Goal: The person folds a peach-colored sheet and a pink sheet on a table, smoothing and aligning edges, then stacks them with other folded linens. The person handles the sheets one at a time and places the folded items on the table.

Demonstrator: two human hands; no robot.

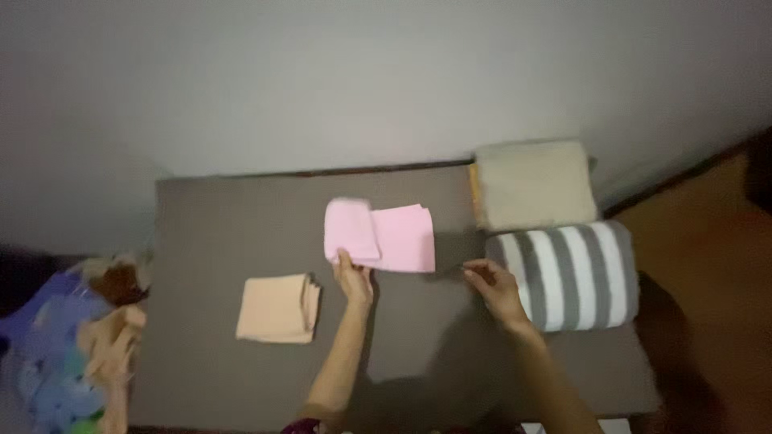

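**Pink cloth mid-fold, left hand pinching the near edge**

Head view (only one): dark brown counter (209,241) against a pale wall. The pink cloth (386,237) lies at the centre of the counter, toward the far side, with its left part doubled over on itself.

- Left hand (354,280): fingers closed on the pink cloth's near edge, right under the doubled-over flap.
- Right hand (494,285): at the counter, between the pink cloth and the grey-and-white striped towel (575,275). Fingers curled, holding nothing that I can see. It touches neither cloth clearly (frame is blurred, so the contact is uncertain).
- Folded peach cloth (277,308): lies near-left on the counter, apart from both hands.
- Folded beige towel (535,185): far right, just beyond the striped one.
- Off the counter's left edge there is a heap of mixed cloths (72,345), purple, tan and brown.

Risks, as I judge them:
- The grip is on one side only. If the left hand pulls while the right side is unpinned, the whole cloth drags and the fold goes skew.
- The doubled flap looks loose and could flop open if that edge is let go.
- The right hand is close to the striped towel, so a sweep outward could nudge the roll.
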